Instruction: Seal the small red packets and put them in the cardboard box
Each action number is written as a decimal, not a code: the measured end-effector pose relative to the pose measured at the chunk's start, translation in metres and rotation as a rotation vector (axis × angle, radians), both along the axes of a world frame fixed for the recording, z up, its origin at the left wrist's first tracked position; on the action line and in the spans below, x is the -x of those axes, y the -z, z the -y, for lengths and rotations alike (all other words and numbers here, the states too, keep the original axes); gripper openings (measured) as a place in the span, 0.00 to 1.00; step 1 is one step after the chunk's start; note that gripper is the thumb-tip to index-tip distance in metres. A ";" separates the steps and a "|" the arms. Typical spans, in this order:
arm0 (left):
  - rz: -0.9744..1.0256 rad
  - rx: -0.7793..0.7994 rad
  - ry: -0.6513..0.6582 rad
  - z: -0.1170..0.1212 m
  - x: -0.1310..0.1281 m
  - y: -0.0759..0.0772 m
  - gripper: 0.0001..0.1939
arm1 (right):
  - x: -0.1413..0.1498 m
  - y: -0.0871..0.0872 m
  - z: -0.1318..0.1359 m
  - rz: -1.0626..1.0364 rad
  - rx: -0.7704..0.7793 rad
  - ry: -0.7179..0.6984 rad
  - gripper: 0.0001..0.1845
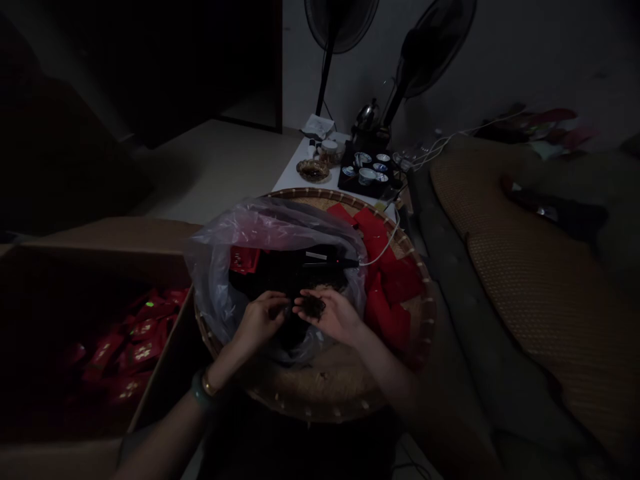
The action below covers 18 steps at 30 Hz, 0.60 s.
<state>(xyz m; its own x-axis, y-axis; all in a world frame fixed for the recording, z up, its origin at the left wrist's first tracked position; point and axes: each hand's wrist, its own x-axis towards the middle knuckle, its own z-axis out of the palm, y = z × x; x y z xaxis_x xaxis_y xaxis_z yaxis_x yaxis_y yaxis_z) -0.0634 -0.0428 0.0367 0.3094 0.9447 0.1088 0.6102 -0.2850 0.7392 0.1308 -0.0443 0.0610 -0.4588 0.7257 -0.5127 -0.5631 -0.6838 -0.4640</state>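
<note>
My right hand is turned palm up with a small heap of dark loose tea leaves on its fingers. Beside it my left hand is closed in a pinch; what sits at its fingertips is too dark to make out. Both hands are over a clear plastic bag, spread wide and holding a dark mass of leaves. Inside the bag lie red packets and a slim black device with a white cable. The bag rests in a round woven tray.
Flat red pouches cover the tray's right side. At left, a cardboard box holds many shiny red packets. Beyond are a white table, a black tea tray with cups, and two fans. A woven-covered seat is at right.
</note>
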 end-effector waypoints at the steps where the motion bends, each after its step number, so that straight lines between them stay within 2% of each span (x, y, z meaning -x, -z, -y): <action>1: 0.006 0.007 0.002 0.000 -0.003 -0.001 0.11 | 0.001 -0.004 0.002 -0.012 -0.020 -0.011 0.13; 4: 0.034 0.033 0.023 0.000 -0.010 -0.003 0.11 | 0.007 -0.010 0.007 0.030 -0.121 -0.045 0.19; 7: 0.077 0.046 0.041 0.000 -0.014 -0.004 0.12 | 0.011 -0.006 0.007 0.224 -0.259 -0.081 0.23; 13: 0.181 0.081 0.006 -0.001 -0.016 -0.003 0.15 | 0.009 0.013 -0.003 0.727 -0.675 -0.172 0.20; 18: 0.283 0.061 -0.071 -0.002 -0.019 0.002 0.20 | 0.008 0.004 -0.007 1.011 -0.959 -0.262 0.20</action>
